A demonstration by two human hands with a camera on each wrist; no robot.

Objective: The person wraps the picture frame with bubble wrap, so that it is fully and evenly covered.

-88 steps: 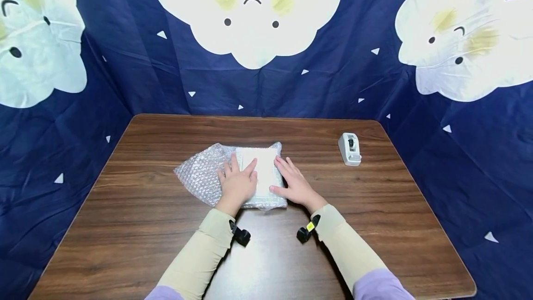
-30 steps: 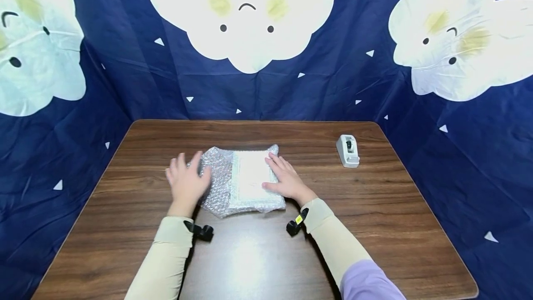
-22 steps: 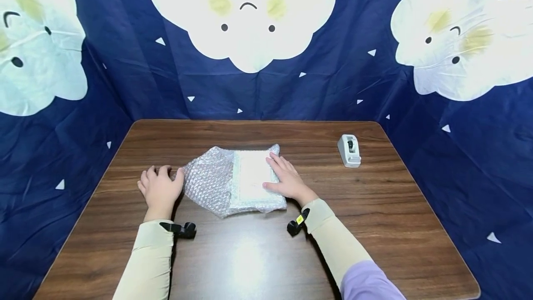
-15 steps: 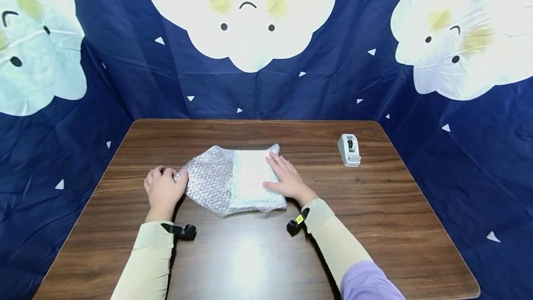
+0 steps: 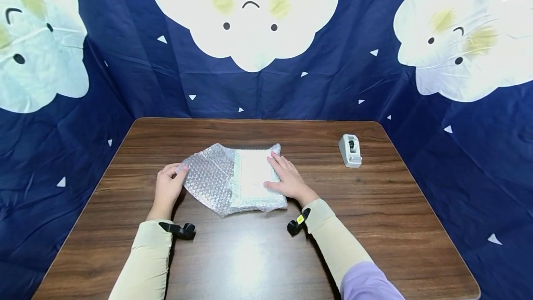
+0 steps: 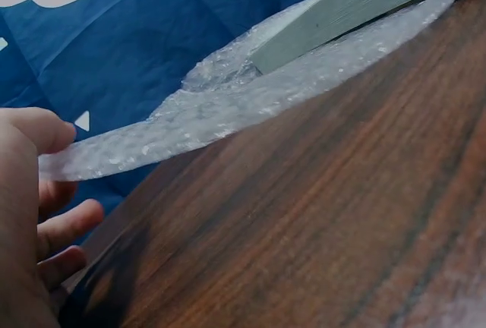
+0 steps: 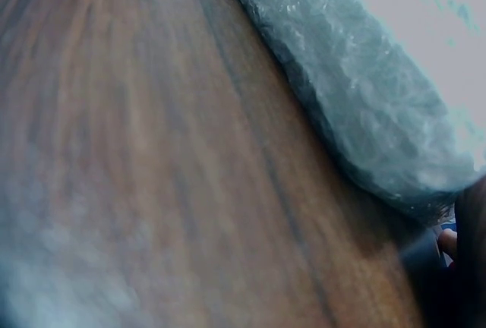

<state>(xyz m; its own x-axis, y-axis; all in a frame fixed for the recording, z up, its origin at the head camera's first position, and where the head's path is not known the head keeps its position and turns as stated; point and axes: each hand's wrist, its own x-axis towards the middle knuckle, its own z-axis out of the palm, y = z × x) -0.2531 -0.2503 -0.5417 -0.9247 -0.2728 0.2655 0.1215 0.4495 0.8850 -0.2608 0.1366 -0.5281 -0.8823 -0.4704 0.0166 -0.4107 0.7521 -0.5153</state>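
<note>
A flat rectangular thing with a white middle and a pale green border (image 5: 252,177) lies on the table; bubble wrap (image 5: 210,177) passes under it and round its right side. The wrap's loose flap tapers out to the left. My left hand (image 5: 168,189) pinches the tip of that flap between thumb and fingers. In the left wrist view the bubble wrap (image 6: 220,115) stretches from the pinch, raised off the table, toward the grey-green side (image 6: 342,20) of the flat thing. My right hand (image 5: 289,180) rests with spread fingers on the right edge of the wrapped thing.
A white tape dispenser (image 5: 350,151) stands at the back right of the brown wooden table (image 5: 316,253). Dark blue cloth with white clouds (image 5: 250,17) hangs behind the table and along both sides.
My left hand has gone from the flat thing out to the flap's left tip, taken hold of it and lifted it a little. My right hand stays on the right edge.
</note>
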